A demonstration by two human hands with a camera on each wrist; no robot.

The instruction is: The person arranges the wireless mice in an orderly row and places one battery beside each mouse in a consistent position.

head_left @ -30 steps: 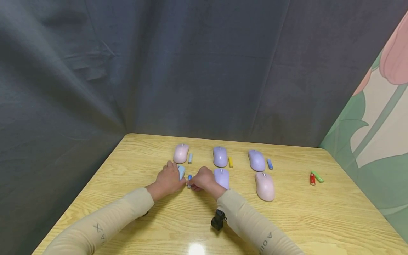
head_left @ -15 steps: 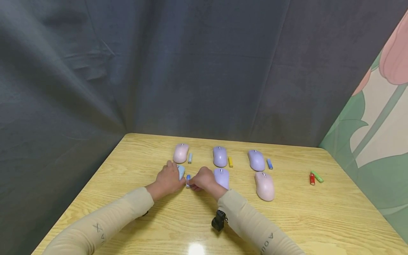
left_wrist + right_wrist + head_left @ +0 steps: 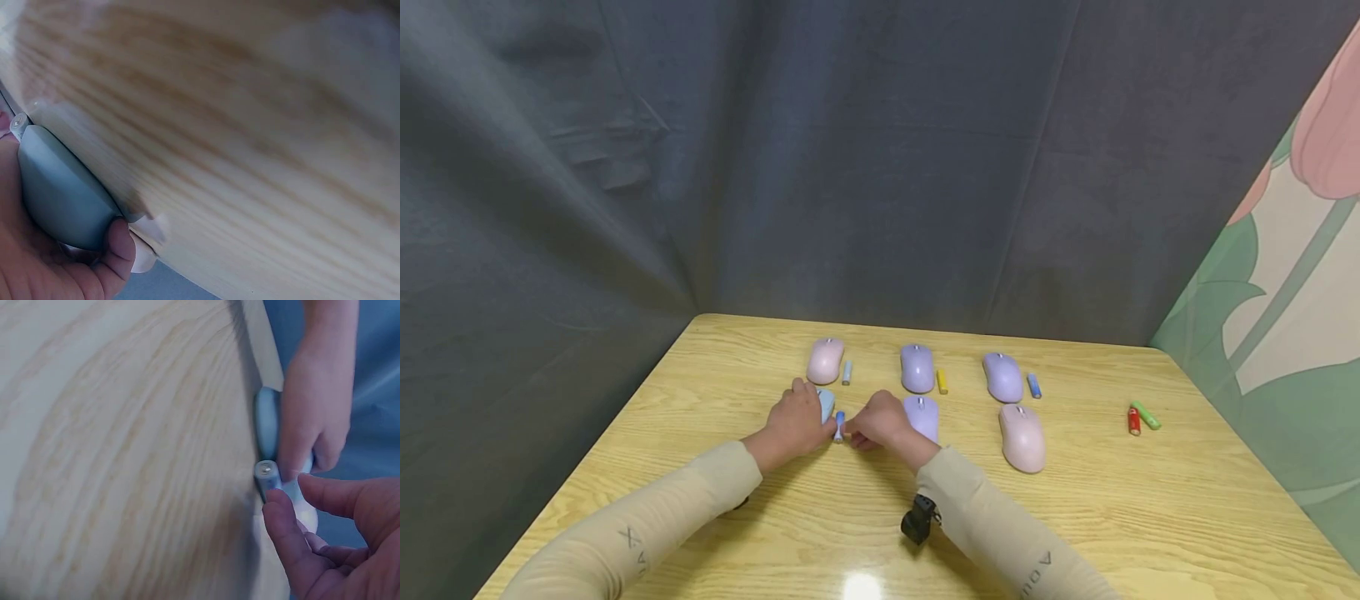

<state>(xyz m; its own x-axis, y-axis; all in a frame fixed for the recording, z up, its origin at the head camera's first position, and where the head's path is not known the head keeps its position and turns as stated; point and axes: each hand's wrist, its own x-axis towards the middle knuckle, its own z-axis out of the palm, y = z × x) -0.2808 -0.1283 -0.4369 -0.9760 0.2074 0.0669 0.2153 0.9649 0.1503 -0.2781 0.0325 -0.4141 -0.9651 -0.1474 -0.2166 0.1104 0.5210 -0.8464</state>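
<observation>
My left hand (image 3: 796, 418) grips a light blue computer mouse (image 3: 65, 187) that lies on the table, fingers curled over it and partly hiding it. Close beside this mouse lies a blue AA battery (image 3: 839, 427), its end facing the right wrist camera. My right hand (image 3: 880, 421) is just right of the battery; thumb and index finger stand apart, with the index fingertip (image 3: 279, 506) right at the battery's side. A lilac mouse (image 3: 922, 414) sits behind the right wrist, partly covered.
At the back stand a pink mouse (image 3: 826, 361) by a pale blue battery (image 3: 847, 372), a lilac mouse (image 3: 917, 369) by a yellow battery (image 3: 942, 382), and another lilac mouse (image 3: 1003, 377) by a blue battery (image 3: 1033, 386). A pink mouse (image 3: 1022, 439), red battery (image 3: 1134, 421) and green battery (image 3: 1146, 415) lie rightward.
The blue battery has shifted slightly left, closer to the light blue mouse. The right fingers have come off it and moved a little right. The left hand stays in place.
</observation>
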